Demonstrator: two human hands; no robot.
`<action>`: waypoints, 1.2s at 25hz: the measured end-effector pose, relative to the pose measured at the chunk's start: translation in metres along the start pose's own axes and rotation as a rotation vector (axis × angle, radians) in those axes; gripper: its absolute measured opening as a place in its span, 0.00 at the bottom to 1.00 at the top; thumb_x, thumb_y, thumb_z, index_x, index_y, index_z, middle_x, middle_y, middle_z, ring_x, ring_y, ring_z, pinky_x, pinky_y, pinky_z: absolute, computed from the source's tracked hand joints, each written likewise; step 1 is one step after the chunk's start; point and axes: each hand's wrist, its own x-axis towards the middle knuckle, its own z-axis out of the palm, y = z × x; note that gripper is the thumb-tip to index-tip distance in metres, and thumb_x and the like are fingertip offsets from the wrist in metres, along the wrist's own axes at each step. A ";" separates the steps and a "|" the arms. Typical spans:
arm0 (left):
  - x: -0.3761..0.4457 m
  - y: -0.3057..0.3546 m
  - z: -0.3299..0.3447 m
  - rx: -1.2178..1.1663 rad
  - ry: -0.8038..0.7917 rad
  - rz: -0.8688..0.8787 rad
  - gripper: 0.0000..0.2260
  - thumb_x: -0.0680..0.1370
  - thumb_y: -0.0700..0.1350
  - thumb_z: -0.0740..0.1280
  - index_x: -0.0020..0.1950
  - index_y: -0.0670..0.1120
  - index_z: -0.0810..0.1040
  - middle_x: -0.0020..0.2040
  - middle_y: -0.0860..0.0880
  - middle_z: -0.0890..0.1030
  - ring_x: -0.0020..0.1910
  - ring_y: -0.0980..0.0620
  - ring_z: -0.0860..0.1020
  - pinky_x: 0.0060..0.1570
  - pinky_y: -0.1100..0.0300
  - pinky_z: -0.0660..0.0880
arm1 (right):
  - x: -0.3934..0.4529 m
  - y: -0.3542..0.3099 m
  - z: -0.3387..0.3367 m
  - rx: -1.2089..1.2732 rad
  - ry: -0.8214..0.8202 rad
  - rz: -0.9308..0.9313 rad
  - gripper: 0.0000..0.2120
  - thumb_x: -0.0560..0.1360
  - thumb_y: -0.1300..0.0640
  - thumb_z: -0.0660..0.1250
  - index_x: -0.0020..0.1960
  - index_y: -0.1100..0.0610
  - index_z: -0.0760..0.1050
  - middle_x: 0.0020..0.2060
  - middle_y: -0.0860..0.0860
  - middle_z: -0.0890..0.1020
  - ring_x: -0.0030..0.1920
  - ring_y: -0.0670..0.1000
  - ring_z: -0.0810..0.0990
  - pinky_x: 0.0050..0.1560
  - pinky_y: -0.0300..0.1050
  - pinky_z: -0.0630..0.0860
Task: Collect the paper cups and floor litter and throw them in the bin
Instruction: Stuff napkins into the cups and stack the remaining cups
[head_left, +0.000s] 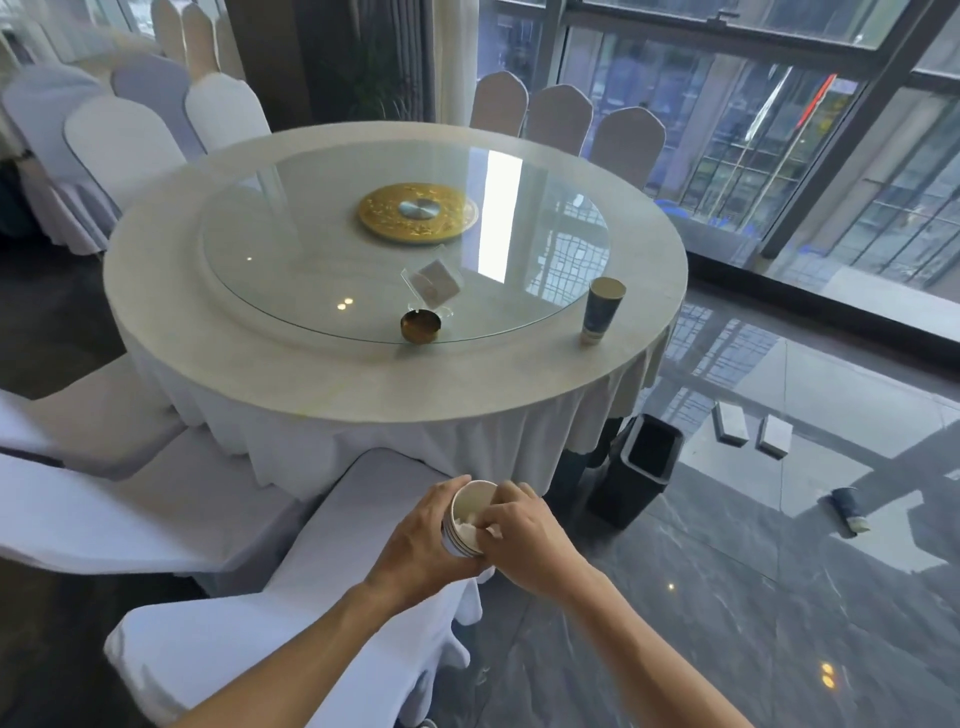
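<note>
You are gripping a nested stack of paper cups (465, 525) in your left hand (421, 540), fingers wrapped round its wall, while your right hand (524, 535) is pinching a white scrap at the stack's open mouth. The bin (636, 470) is standing ahead and to your right beside the table (363, 384), nearer your right hand, with an upright cup (600, 310) above it on the table edge and another cup (848, 510) lying on its side on the floor further right.
</note>
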 end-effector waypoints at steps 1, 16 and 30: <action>0.007 -0.001 0.002 -0.006 -0.009 -0.001 0.42 0.63 0.62 0.80 0.75 0.58 0.70 0.67 0.61 0.77 0.61 0.58 0.80 0.57 0.61 0.80 | 0.005 0.003 -0.002 -0.069 -0.016 0.003 0.12 0.80 0.53 0.63 0.50 0.50 0.86 0.47 0.49 0.80 0.49 0.53 0.73 0.54 0.51 0.72; 0.144 0.035 0.069 -0.018 -0.126 0.022 0.45 0.64 0.65 0.79 0.78 0.57 0.67 0.70 0.61 0.74 0.66 0.59 0.77 0.63 0.60 0.77 | 0.050 0.117 -0.070 0.259 -0.160 0.138 0.21 0.78 0.48 0.50 0.46 0.63 0.73 0.45 0.57 0.80 0.47 0.59 0.78 0.53 0.62 0.76; 0.282 0.087 0.171 0.069 0.021 -0.020 0.41 0.60 0.59 0.81 0.72 0.64 0.69 0.66 0.64 0.76 0.63 0.62 0.78 0.61 0.60 0.77 | 0.142 0.265 -0.164 0.222 -0.363 0.155 0.12 0.83 0.51 0.55 0.48 0.55 0.74 0.44 0.54 0.80 0.45 0.55 0.78 0.45 0.47 0.73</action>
